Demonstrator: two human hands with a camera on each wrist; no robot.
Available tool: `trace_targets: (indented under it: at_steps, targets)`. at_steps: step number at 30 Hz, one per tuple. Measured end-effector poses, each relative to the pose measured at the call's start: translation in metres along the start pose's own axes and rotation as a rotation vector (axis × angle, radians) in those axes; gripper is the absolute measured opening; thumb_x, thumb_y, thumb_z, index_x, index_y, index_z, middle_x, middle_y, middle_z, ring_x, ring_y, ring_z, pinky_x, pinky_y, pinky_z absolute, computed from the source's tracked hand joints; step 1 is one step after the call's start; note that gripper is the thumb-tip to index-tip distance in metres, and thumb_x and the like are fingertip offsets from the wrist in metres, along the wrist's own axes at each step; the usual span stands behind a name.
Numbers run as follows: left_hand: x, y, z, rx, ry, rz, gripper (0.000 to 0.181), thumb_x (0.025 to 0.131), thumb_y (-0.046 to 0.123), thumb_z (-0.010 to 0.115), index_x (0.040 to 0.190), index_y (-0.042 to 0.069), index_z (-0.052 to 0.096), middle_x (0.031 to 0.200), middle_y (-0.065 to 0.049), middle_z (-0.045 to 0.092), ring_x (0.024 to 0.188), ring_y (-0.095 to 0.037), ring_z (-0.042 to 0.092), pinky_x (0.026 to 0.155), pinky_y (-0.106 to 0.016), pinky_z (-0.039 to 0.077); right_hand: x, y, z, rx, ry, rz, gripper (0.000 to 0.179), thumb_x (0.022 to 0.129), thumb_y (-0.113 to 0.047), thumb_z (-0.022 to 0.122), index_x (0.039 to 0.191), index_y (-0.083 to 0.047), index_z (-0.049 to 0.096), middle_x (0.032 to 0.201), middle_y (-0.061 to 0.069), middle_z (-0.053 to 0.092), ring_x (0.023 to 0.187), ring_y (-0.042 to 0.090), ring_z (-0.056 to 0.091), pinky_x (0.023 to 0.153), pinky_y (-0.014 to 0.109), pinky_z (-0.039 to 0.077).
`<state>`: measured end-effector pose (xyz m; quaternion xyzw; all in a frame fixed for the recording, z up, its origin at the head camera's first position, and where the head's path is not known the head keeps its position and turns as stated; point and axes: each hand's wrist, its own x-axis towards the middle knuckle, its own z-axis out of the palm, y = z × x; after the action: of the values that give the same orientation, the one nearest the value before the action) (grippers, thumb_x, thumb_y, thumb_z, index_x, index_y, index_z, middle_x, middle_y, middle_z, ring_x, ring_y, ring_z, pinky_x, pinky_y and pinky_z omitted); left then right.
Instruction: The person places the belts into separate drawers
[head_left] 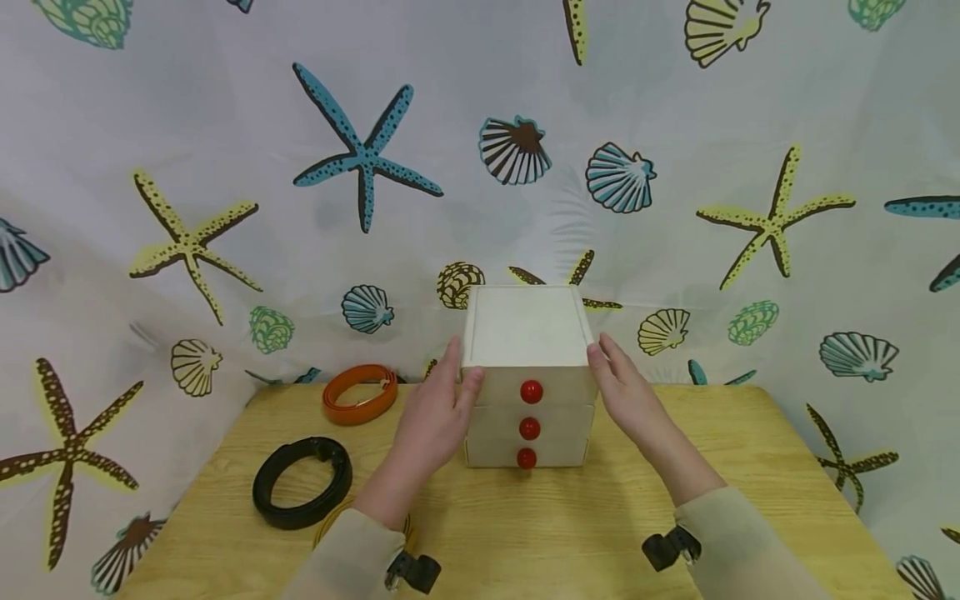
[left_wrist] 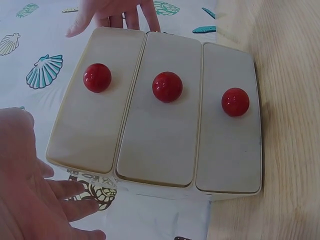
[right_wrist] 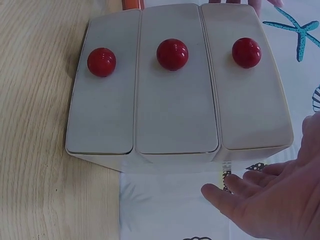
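Observation:
A small white chest of three stacked drawers [head_left: 528,329] stands on the wooden table, its front facing me. Each drawer front carries one round red knob [left_wrist: 167,87], and all three drawers are closed. My left hand [head_left: 435,408] is at the chest's left side, fingers extended and thumb near the top front corner. On the opposite side, my right hand [head_left: 630,392] is held with its palm toward the chest and its fingers straight. In the right wrist view, a gap shows between the right fingers [right_wrist: 240,192] and the chest. Whether the left fingers touch the side I cannot tell.
Left of the chest lie a coiled orange belt [head_left: 358,414] and a coiled black belt [head_left: 294,518]. A yellow coil [head_left: 327,522] is partly hidden under my left forearm. Behind the table [head_left: 525,542] hangs a white cloth [head_left: 465,75] printed with starfish and shells.

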<state>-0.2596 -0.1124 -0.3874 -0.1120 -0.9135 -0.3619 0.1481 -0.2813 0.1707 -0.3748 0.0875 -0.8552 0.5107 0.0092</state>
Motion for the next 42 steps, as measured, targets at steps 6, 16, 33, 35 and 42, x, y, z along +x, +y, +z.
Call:
trace_targets:
  at_steps: [6, 16, 33, 35, 42]
  targets:
    - [0.001, -0.001, 0.003, -0.046, -0.009, -0.029, 0.076, 0.12, 0.05, 0.038, 0.176, 0.003, 0.017, 0.176, -0.021, 0.032, 0.159, -0.044, 0.036, 0.127, -0.063, 0.032, 0.006, 0.001, 0.001, 0.057, -0.015, 0.049, 0.085, 0.117, -0.065, 0.028, 0.178, -0.01, 0.009, 0.183, 0.016, 0.016, 0.168, 0.04, 0.009, 0.132, 0.064, 0.012]
    - [0.003, 0.0, 0.006, -0.073, -0.032, -0.049, 0.076, 0.12, 0.051, 0.036, 0.176, 0.005, 0.014, 0.176, -0.022, 0.03, 0.158, -0.046, 0.036, 0.125, -0.065, 0.033, 0.011, -0.004, 0.003, 0.103, -0.023, 0.078, 0.082, 0.118, -0.063, 0.025, 0.178, -0.01, 0.009, 0.183, 0.017, 0.01, 0.168, 0.041, 0.006, 0.132, 0.064, 0.01]
    - [0.004, 0.004, 0.009, -0.085, -0.052, -0.052, 0.078, 0.12, 0.053, 0.037, 0.176, 0.004, 0.014, 0.176, -0.021, 0.031, 0.16, -0.044, 0.035, 0.125, -0.065, 0.033, 0.006, -0.007, 0.005, 0.18, -0.04, 0.089, 0.083, 0.118, -0.061, 0.028, 0.177, -0.008, 0.008, 0.183, 0.019, 0.011, 0.168, 0.041, 0.01, 0.13, 0.062, 0.021]
    - [0.004, 0.004, 0.009, -0.085, -0.053, -0.051, 0.078, 0.119, 0.053, 0.037, 0.176, 0.004, 0.014, 0.176, -0.021, 0.031, 0.16, -0.044, 0.035, 0.125, -0.065, 0.033, 0.004, -0.007, 0.004, 0.183, -0.044, 0.086, 0.083, 0.118, -0.062, 0.028, 0.177, -0.008, 0.007, 0.183, 0.019, 0.011, 0.168, 0.041, 0.011, 0.13, 0.062, 0.024]
    - [0.003, 0.006, 0.013, -0.088, -0.064, -0.061, 0.08, 0.118, 0.057, 0.037, 0.177, 0.008, 0.014, 0.176, -0.019, 0.032, 0.159, -0.043, 0.036, 0.123, -0.066, 0.036, -0.003, -0.007, 0.0, 0.205, -0.042, 0.084, 0.078, 0.119, -0.057, 0.027, 0.177, -0.007, 0.009, 0.182, 0.021, 0.015, 0.166, 0.043, 0.018, 0.127, 0.062, 0.031]
